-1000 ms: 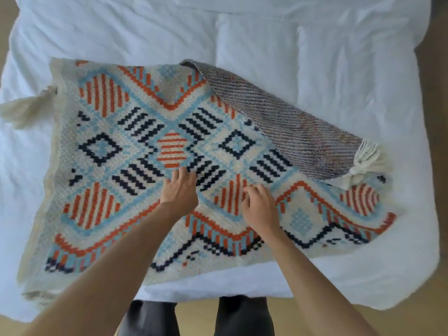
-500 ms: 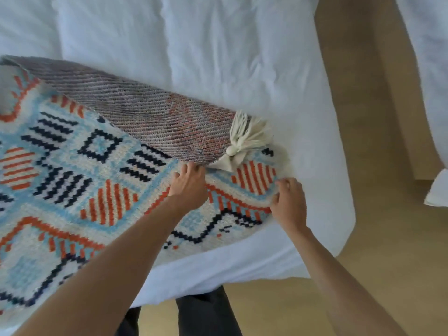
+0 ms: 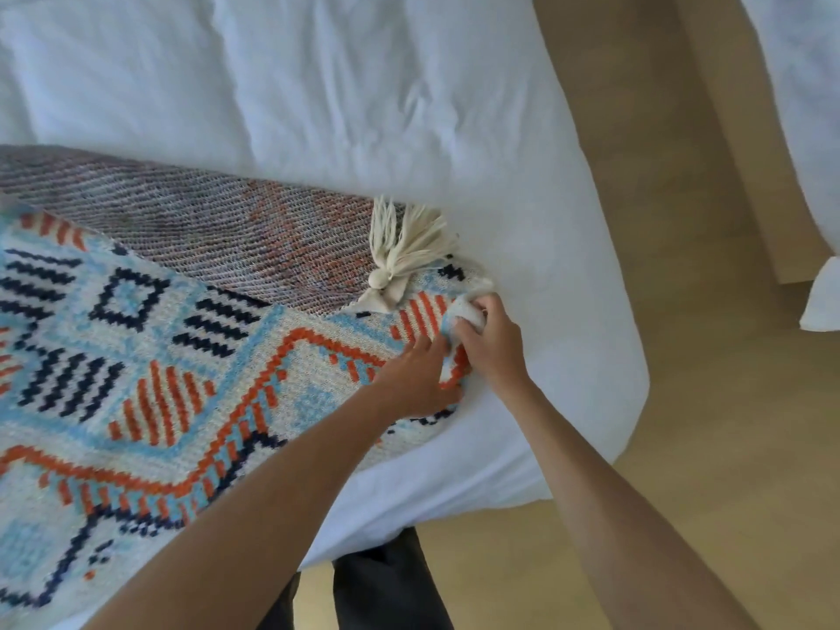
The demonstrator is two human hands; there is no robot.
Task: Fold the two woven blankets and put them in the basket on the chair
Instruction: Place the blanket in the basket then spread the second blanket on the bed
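The right hand (image 3: 488,343) is closed round the near right corner of the blanket (image 3: 150,356), with a wad of the weave bunched up between its fingers and thumb. The left hand (image 3: 416,379) lies just beside it, touching it. Its fingers are stretched flat over the pattern and press rather than pinch, probably to pin the cloth while the corner is lifted.

The blanket is spread on the bed (image 3: 363,106), reaching its right edge. The far corner is turned back over the pattern and shows a grey underside. A cream tassel (image 3: 404,252) lies at the tip of that flap, near the gripped corner. I take this as the start of a fold, with the corner taken up to be carried across.

Neither the basket nor the chair is in view, nor is a second blanket. Wooden floor (image 3: 682,334) runs past the bed.
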